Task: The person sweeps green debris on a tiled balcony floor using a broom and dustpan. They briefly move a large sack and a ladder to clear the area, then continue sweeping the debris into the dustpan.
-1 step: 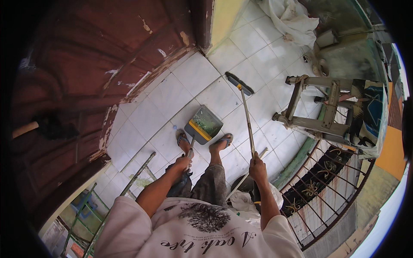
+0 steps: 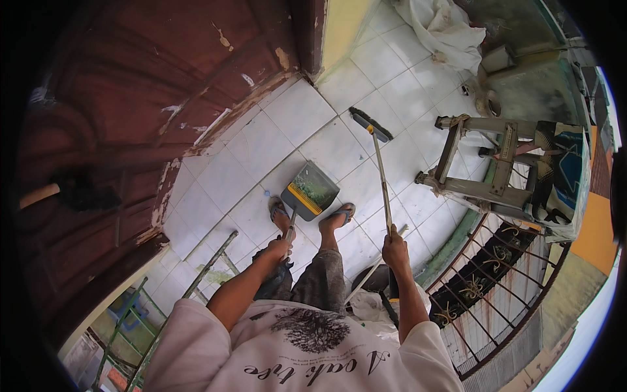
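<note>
Shifting slightly rightward: broom head [image 2: 371, 124] farther from dustpan [image 2: 300, 208], likely not feeding it | left hand [image 2: 279, 248] gripping the dustpan, near feet [image 2: 337, 216]; right hand [image 2: 394, 249] gripping broom pole [image 2: 382, 176]

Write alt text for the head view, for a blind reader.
From above, a person grips a broom in the right hand and a grey dustpan of green debris in the left hand, over a white tiled floor. A dark red door is at left, a ladder-like frame at right.
</note>
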A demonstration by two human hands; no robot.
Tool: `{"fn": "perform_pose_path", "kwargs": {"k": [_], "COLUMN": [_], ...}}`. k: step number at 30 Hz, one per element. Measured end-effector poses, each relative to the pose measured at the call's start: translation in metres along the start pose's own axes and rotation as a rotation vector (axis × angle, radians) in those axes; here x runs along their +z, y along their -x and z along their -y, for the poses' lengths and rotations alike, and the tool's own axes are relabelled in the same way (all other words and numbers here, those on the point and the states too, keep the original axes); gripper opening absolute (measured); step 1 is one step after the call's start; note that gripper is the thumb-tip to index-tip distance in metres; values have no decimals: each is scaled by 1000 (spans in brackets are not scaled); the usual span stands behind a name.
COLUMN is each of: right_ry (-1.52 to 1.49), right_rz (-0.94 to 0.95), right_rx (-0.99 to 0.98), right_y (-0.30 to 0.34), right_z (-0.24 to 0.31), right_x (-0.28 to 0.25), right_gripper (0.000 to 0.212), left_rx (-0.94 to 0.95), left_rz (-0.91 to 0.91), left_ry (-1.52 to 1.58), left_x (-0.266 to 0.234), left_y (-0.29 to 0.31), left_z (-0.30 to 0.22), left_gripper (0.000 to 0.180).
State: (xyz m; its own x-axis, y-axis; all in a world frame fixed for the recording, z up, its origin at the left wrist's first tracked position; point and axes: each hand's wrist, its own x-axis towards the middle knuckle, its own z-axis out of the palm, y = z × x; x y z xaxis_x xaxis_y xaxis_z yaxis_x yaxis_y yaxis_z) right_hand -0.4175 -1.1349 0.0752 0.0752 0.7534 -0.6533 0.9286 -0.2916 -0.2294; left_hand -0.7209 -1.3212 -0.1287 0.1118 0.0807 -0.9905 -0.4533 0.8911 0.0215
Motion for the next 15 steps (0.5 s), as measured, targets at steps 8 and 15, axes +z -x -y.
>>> {"fn": "perform_pose_path", "kwargs": {"k": [8, 15], "right_ry": [-102, -149], "right_rz": [5, 355], "right_rx": [44, 140], "right_y": [-43, 87], "right_z": [-8, 3], "right_x": [63, 107], "right_gripper": [46, 56], "left_rx": [-19, 18], "left_rz": [4, -144], "left_ry": [-76, -173], "left_x": [-3, 30], "left_y": [7, 56], "left_z": [25, 3], "left_gripper": [19, 14]}}
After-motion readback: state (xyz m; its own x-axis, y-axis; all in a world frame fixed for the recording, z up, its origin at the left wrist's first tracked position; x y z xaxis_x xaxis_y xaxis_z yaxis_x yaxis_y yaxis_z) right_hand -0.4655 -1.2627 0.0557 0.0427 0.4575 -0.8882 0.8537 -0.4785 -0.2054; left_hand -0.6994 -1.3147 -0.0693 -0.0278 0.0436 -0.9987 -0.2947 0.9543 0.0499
